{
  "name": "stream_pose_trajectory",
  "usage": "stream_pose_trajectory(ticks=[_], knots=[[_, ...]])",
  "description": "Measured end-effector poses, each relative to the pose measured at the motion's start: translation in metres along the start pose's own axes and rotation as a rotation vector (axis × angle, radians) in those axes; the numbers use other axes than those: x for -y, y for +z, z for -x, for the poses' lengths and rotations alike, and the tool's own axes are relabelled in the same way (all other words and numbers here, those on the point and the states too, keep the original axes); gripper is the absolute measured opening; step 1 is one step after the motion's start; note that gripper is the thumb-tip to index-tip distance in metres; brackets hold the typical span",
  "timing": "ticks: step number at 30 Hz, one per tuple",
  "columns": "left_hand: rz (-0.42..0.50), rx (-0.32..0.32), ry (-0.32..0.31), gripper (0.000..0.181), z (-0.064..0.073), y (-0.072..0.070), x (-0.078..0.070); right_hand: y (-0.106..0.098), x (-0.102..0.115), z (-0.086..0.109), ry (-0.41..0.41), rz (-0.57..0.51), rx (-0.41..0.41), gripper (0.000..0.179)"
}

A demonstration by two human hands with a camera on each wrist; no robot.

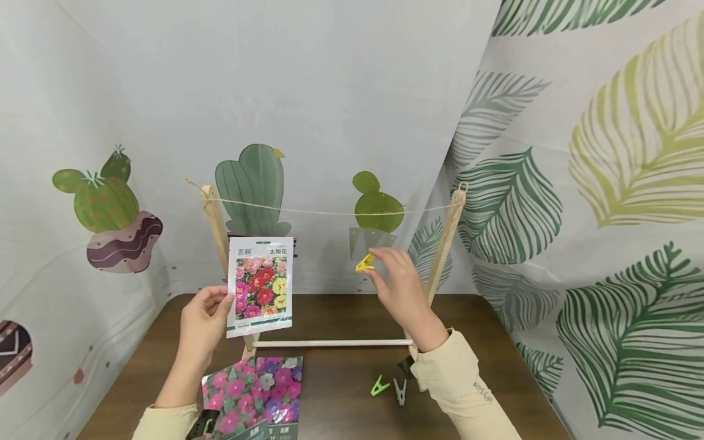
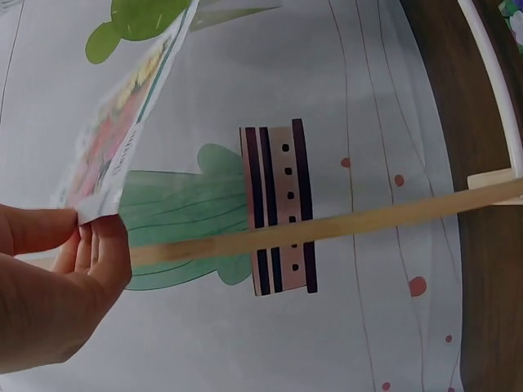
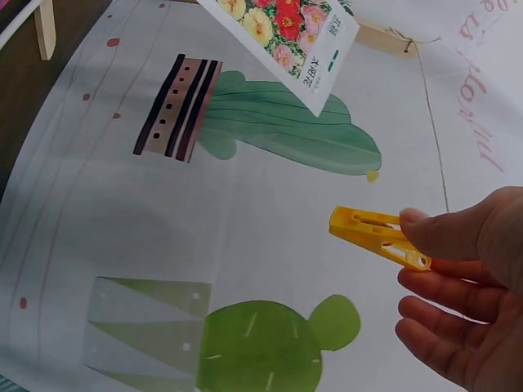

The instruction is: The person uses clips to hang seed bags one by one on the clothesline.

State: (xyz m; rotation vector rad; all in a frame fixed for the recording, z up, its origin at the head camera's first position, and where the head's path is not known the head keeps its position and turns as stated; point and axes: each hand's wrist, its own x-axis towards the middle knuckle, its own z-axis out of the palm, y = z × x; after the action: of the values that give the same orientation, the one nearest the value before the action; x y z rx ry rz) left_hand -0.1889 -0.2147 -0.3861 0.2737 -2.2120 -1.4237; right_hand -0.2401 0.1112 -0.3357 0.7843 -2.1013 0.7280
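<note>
My left hand (image 1: pixel 205 318) pinches a white seed packet (image 1: pixel 260 287) by its left edge, thumb in front. Red, pink and yellow flowers are printed on the packet, which hangs upright in the air below the string (image 1: pixel 319 211). In the right wrist view, my right hand (image 3: pixel 466 286) holds a yellow clothespin (image 3: pixel 376 237) between thumb and fingers. The head view puts that clothespin below the right half of the string, apart from it. The string runs between two wooden posts and sags slightly.
Two more flower packets (image 1: pixel 280 388) lie overlapping on the brown table (image 1: pixel 341 373). A green clothespin (image 1: pixel 379 385) and a grey clothespin (image 1: pixel 399 392) lie near the right post (image 1: pixel 445 244). A white crossbar (image 1: pixel 332 343) joins the posts low down. Behind hangs a printed curtain (image 1: pixel 341 91).
</note>
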Motion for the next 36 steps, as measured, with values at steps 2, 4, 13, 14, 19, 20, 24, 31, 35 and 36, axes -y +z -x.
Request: stream_pose_trajectory(ticks=[2, 4, 13, 14, 19, 20, 24, 31, 35, 36], knots=[[-0.008, 0.034, -0.001, 0.019, -0.002, -0.003, -0.001, -0.002, 0.001, -0.003, -0.017, -0.011, 0.009, 0.037], [-0.011, 0.071, 0.005, 0.021, -0.004, -0.006, -0.002, -0.004, 0.001, -0.006, -0.038, -0.019, 0.012, 0.038], [0.063, 0.203, 0.101, 0.026, -0.019, -0.016, -0.005, -0.013, 0.006, -0.030, -0.166, -0.042, 0.052, 0.038], [0.074, 0.215, 0.108, 0.026, -0.020, -0.017, -0.006, -0.015, 0.007, -0.033, -0.177, -0.043, 0.055, 0.038], [0.113, 0.264, 0.132, 0.029, -0.029, -0.025, -0.009, -0.022, 0.012, -0.052, -0.218, -0.065, 0.058, 0.038], [0.124, 0.268, 0.136, 0.030, -0.031, -0.026, -0.010, -0.023, 0.013, -0.056, -0.227, -0.068, 0.059, 0.038], [0.168, 0.269, 0.158, 0.028, -0.038, -0.032, -0.012, -0.024, 0.018, -0.070, -0.262, -0.078, 0.068, 0.037], [0.273, 0.300, 0.150, 0.014, -0.044, -0.040, -0.013, -0.021, 0.027, -0.089, -0.318, -0.087, 0.090, 0.035], [0.319, 0.320, 0.152, 0.009, -0.048, -0.043, -0.014, -0.020, 0.034, -0.101, -0.323, -0.115, 0.105, 0.035], [0.334, 0.324, 0.153, 0.009, -0.049, -0.043, -0.015, -0.019, 0.036, -0.105, -0.321, -0.121, 0.104, 0.035]])
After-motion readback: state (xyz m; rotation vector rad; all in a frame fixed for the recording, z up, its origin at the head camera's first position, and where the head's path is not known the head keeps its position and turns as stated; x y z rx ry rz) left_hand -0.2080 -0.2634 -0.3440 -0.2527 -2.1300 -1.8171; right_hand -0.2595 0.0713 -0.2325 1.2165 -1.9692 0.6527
